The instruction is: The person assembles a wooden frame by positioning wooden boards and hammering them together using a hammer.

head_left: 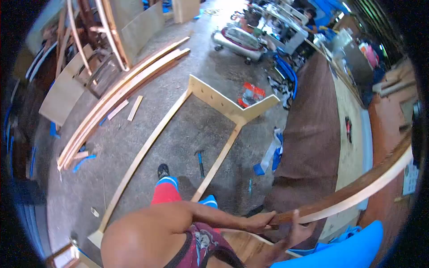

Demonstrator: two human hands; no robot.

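Observation:
A long wooden plank (353, 192), dark brown on its face and pale along its edge, reaches from my hands up to the right. My left hand (261, 221) is closed round its near end. Just right of it, my right hand (302, 231) holds the plank from the side and below, one finger up against the face and the others under the pale edge. Part of the grip is hidden. Beneath my arms lies a wooden surface (246, 243). On the floor around my legs is a pale wooden frame (219, 103), with a hammer (200, 164) inside it.
Long wooden strips (120, 100) lie stacked on the floor at left, near leaning boards (62, 100). A brown sheet (313, 120) covers part of a bench at right. A red packet (251, 94) lies by the frame. A blue rounded object (348, 250) is close at lower right.

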